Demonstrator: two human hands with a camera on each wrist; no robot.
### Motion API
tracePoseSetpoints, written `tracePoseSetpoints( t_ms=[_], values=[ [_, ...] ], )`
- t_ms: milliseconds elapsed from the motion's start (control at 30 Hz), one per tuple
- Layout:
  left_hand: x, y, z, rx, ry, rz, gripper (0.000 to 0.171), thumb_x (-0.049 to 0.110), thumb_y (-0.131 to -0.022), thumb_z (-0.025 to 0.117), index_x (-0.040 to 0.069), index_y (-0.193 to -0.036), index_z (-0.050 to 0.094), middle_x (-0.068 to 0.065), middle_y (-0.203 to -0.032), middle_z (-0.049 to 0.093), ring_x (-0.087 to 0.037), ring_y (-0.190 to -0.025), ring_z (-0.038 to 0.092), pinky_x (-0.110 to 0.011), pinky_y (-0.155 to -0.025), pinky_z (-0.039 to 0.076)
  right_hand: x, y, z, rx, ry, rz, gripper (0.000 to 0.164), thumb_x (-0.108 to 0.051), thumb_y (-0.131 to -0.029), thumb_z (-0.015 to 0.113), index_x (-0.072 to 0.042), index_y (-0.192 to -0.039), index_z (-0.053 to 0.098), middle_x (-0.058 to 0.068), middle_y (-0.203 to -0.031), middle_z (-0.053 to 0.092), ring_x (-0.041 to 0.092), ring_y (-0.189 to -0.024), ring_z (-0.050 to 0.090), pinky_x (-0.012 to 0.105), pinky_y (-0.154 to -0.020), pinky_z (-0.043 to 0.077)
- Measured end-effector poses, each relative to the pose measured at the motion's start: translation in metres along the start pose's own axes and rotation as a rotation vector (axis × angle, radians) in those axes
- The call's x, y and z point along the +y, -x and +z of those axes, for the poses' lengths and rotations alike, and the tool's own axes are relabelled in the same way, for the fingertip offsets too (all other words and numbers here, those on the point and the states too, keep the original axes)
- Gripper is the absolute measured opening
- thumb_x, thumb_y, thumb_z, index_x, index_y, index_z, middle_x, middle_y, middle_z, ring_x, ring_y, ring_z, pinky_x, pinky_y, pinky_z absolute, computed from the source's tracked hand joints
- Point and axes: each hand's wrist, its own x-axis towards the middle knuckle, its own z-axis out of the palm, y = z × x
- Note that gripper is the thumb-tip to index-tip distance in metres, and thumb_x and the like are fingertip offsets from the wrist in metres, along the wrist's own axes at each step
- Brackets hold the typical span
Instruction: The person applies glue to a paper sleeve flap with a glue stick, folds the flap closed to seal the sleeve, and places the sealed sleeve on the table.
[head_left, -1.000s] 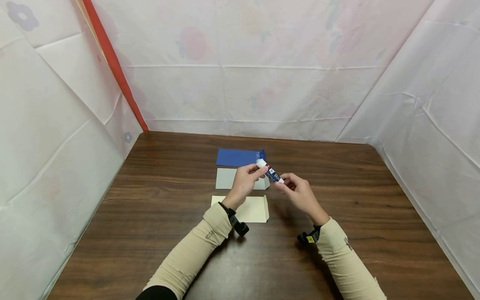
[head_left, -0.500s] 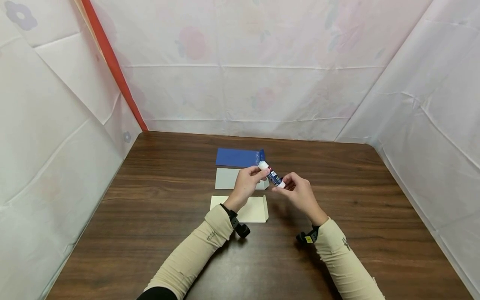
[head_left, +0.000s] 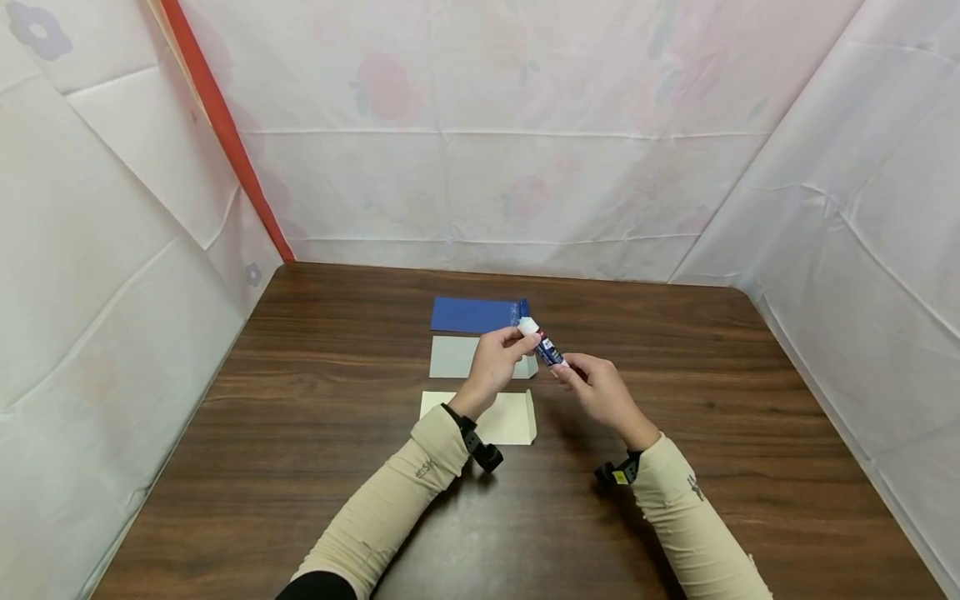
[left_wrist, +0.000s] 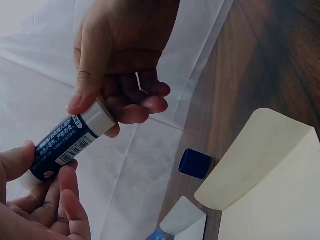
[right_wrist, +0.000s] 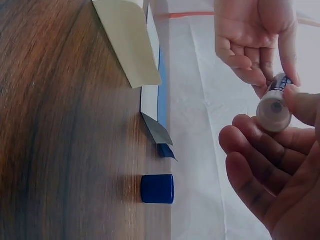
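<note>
A glue stick (head_left: 550,352), dark blue label with white ends, is held in the air between both hands, tilted. My left hand (head_left: 491,362) pinches its upper end between thumb and fingers. At the lower end, the thumb and index finger of my right hand (head_left: 603,396) pinch the white base, its other fingers loosely curled. Below the hands lie three paper envelopes with flaps at the right: blue (head_left: 471,315), with whitish marks near its flap, pale grey (head_left: 450,360), partly behind the left hand, and cream (head_left: 512,419). In the right wrist view a blue cap (right_wrist: 158,189) stands beyond the flaps.
The brown wooden table (head_left: 315,433) carries the envelopes and cap. White patterned sheets (head_left: 480,183) hang behind and on both sides of it. A red strip (head_left: 232,137) runs down the back left corner.
The fingers of my right hand have shifted and regripped at the glue stick's white base. The left hand keeps its hold, moving very slightly right. The envelopes lie as before.
</note>
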Motion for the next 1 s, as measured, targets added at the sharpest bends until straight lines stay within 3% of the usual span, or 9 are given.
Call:
tracePoseSetpoints(
  t_ms=[167, 333, 533, 767, 900, 1000],
  values=[
    [-0.0011, -0.0017, -0.0014, -0.004, 0.015, 0.009, 0.029, 0.031, -0.093, 0.067, 0.006, -0.105, 0.072, -0.017, -0.096, 0.071, -0.013, -0.084, 0.061, -0.051, -0.093, 0.047, 0.0031, 0.0003, 0.0016, 0.033, -0.037, 0.006, 0.021, -0.017, -0.096, 0.062, 0.001, -0.105, 0.069, 0.016, -0.081, 0.068, 0.026, -0.067, 0.063, 0.022, -0.059, 0.051],
    [-0.0016, -0.0013, -0.0021, 0.003, 0.028, 0.005, 0.029, 0.032, -0.093, 0.067, 0.006, -0.105, 0.072, -0.018, -0.097, 0.071, -0.014, -0.084, 0.062, -0.052, -0.092, 0.046, 0.002, -0.0006, 0.0019, 0.092, -0.027, 0.004, 0.024, -0.015, -0.088, 0.072, -0.001, -0.107, 0.066, 0.012, -0.079, 0.068, 0.017, -0.064, 0.06, 0.024, -0.059, 0.051],
    [-0.0018, 0.0013, -0.0019, 0.003, 0.044, 0.003, 0.028, 0.031, -0.092, 0.068, 0.005, -0.103, 0.072, -0.018, -0.096, 0.071, -0.021, -0.088, 0.064, -0.052, -0.093, 0.046, 0.0012, -0.001, 0.0022, 0.11, 0.013, -0.014, 0.033, -0.015, -0.077, 0.083, -0.003, -0.098, 0.059, 0.008, -0.077, 0.066, 0.01, -0.064, 0.058, 0.022, -0.059, 0.052],
    [-0.004, 0.0026, -0.001, 0.005, 0.042, 0.001, 0.029, 0.032, -0.09, 0.07, 0.005, -0.099, 0.072, -0.026, -0.101, 0.069, -0.027, -0.089, 0.064, -0.031, -0.078, 0.045, -0.0002, -0.0008, 0.0039, 0.145, 0.085, -0.039, 0.035, -0.017, -0.072, 0.086, -0.003, -0.088, 0.059, 0.007, -0.073, 0.065, 0.009, -0.061, 0.058, 0.021, -0.056, 0.05],
    [-0.005, 0.0026, -0.001, 0.013, 0.044, -0.015, 0.028, 0.031, -0.091, 0.069, 0.004, -0.101, 0.073, -0.024, -0.101, 0.07, -0.026, -0.09, 0.065, -0.042, -0.086, 0.048, -0.0008, -0.0017, 0.003, 0.146, 0.081, -0.034, 0.027, -0.015, -0.073, 0.085, -0.001, -0.084, 0.064, 0.007, -0.071, 0.066, 0.005, -0.06, 0.055, 0.02, -0.055, 0.049],
    [-0.0039, 0.0026, -0.0018, 0.02, 0.068, -0.029, 0.028, 0.029, -0.091, 0.07, 0.004, -0.102, 0.073, -0.018, -0.096, 0.071, -0.021, -0.087, 0.065, -0.05, -0.091, 0.048, -0.0014, -0.0022, 0.0017, 0.094, 0.07, -0.013, 0.02, -0.016, -0.081, 0.079, -0.001, -0.087, 0.067, 0.008, -0.071, 0.066, 0.006, -0.059, 0.052, 0.021, -0.053, 0.046]
  ],
)
